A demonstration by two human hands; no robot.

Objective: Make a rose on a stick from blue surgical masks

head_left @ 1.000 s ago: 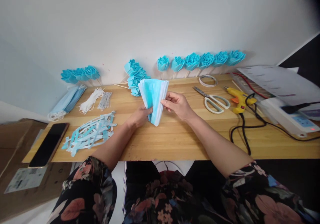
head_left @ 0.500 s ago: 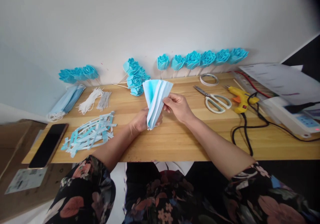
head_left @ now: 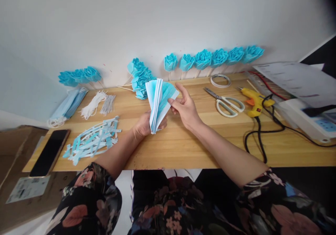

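A stack of blue-and-white face mask sheets [head_left: 160,102], without ear loops that I can see, fans out above the middle of the table. My left hand [head_left: 144,123] is closed round its lower part, with some fingers hidden behind the sheets. At the right edge, the thumb of my right hand [head_left: 186,107] presses on one blue sheet, its index finger raised off the stack. Just behind the stack lies a cluster of blue flowers on sticks [head_left: 141,79]. To the right are scissors [head_left: 225,102] with white handles.
More blue flowers [head_left: 203,60] lean on the wall. At left lie looped masks [head_left: 68,106], white cords [head_left: 93,104], grey wire strips [head_left: 107,104], cut strips [head_left: 93,140] and a phone [head_left: 49,152]. At right are a tape roll [head_left: 220,81], yellow glue gun [head_left: 254,100], its cable, and a power strip [head_left: 308,119].
One sheet has been turned to the right, so a broad blue face now shows, with the folded edges gathered at the left. My right index finger has lifted away.
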